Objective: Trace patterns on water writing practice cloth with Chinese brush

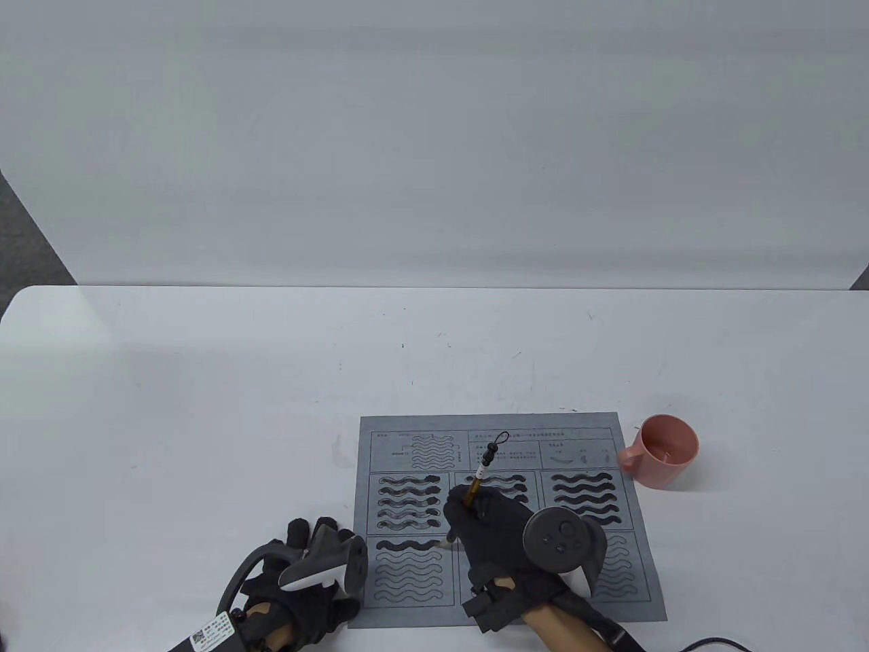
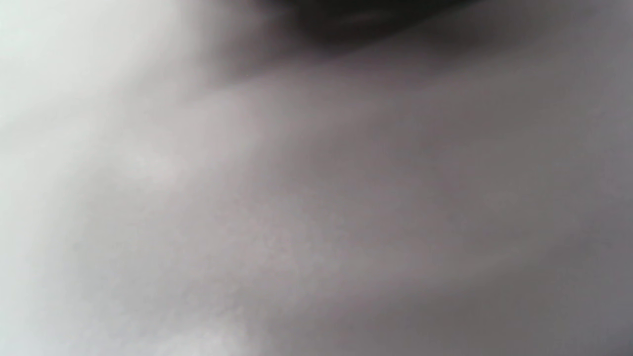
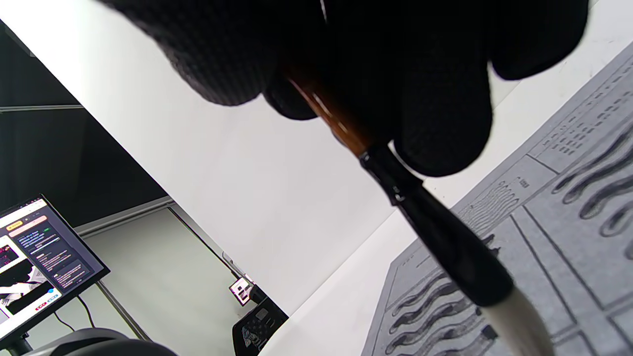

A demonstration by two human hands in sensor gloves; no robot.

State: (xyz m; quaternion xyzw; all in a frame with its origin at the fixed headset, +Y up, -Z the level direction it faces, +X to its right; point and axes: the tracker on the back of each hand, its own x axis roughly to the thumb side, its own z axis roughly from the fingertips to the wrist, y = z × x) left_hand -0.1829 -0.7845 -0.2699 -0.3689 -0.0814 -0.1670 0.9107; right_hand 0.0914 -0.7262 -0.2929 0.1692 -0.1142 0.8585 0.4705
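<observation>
A grey practice cloth (image 1: 502,435) with printed wave patterns lies near the table's front edge; it also shows in the right wrist view (image 3: 568,237). Several waves in its upper cells and one in the lower left cell are dark. My right hand (image 1: 489,530) grips a brown-handled brush (image 1: 478,479) over the cloth's middle, its white tip (image 1: 445,543) at the right end of the lower left cell's dark wave. In the right wrist view my fingers (image 3: 435,99) hold the brush (image 3: 435,232) by its handle. My left hand (image 1: 305,577) rests on the table at the cloth's left edge.
A pink mug (image 1: 665,449) stands on the white table (image 1: 204,407) just right of the cloth's top right corner. The left wrist view is a blur of pale surface. A monitor (image 3: 39,257) shows off the table in the right wrist view.
</observation>
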